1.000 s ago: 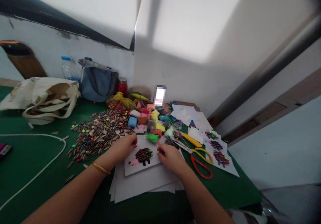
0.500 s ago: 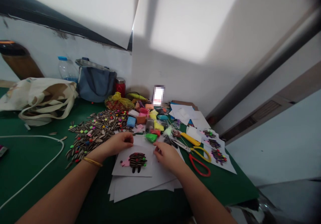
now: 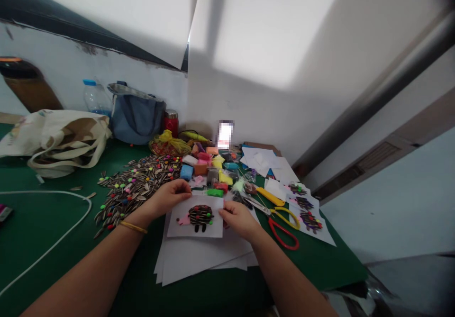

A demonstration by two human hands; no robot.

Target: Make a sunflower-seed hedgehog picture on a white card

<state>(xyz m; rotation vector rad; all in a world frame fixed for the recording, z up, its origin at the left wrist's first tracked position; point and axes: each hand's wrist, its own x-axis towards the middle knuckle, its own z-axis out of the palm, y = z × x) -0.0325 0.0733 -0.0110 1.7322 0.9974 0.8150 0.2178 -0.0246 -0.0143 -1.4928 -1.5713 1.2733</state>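
A white paper card (image 3: 172, 230) carries a hedgehog figure (image 3: 199, 216) with a pink head, dark striped seeds as spines, red and green dots and black feet. My left hand (image 3: 171, 195) pinches the card's top edge, thumb and fingers together. On the card's right edge, my right hand (image 3: 241, 218) grips it near the upper corner. The card is over a stack of white paper sheets (image 3: 192, 260); whether it touches them I cannot tell. Just beyond the card lies a green clay packet (image 3: 215, 193).
Striped seeds (image 3: 142, 179) with coloured dots are heaped at left. Several clay packets (image 3: 199, 170) lie behind the hands. Scissors (image 3: 283, 234) and a yellow cutter (image 3: 270, 196) are at right, beside a sheet of finished hedgehogs (image 3: 329, 236). Bags (image 3: 137, 118) stand at the back.
The hedgehog card has been raised and shifted slightly away and to the right. My right hand has closed on its right edge; my left hand moved a little with it.
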